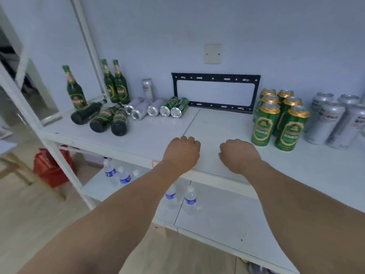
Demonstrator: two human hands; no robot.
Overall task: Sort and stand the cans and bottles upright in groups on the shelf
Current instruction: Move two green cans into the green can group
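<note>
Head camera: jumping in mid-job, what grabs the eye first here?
Two fists, left hand and right hand, rest empty at the front edge of the white shelf. Right of them stand the upright green cans and silver cans. At the back left lie toppled green bottles and a row of fallen cans.

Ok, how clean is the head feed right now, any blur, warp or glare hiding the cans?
Head view: soft, even light, no glare. Wide-angle warp bows the shelf edge and leans the silver cans outward at right. Green cans fairly sharp; lying bottles at left softer, labels unreadable. Both hands clear.
</note>
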